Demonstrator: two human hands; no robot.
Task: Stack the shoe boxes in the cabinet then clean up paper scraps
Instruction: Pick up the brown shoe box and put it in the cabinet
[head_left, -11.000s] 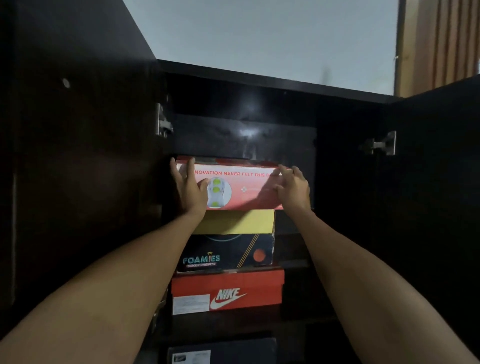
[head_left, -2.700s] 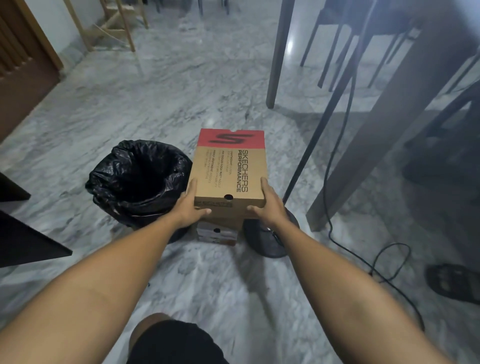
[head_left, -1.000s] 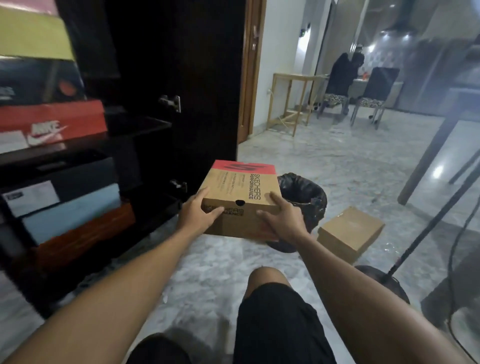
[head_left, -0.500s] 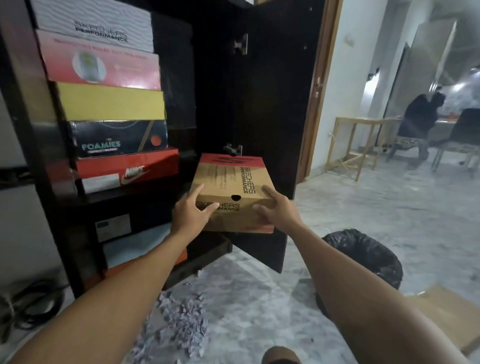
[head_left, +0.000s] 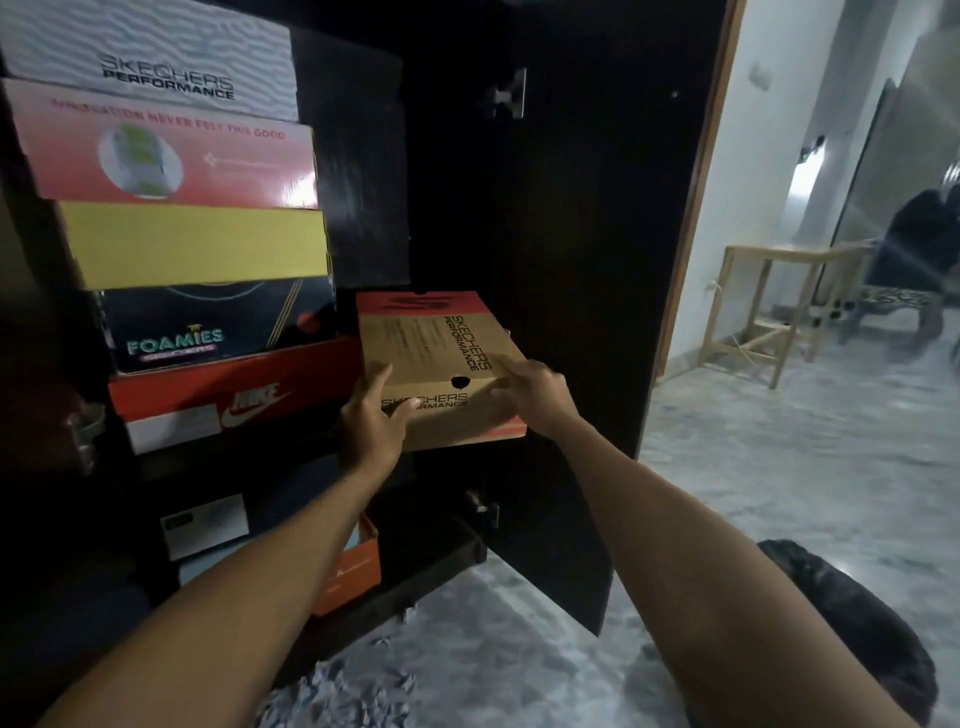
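Where shelf darkens, lower boxes indistinct.

brown Skechers shoe box with red end, lid closed, level between both hands' fingers, stacked boxes left of fingers, grey paper scraps on floor below

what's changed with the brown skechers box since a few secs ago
The brown Skechers box, then being lifted off another brown box on the floor by the bin, has been carried to the cabinet and now enters the shelf gap beside the Nike box. The left hand and right hand hold its near corners as before. The stack on the left is unchanged since half a second ago.
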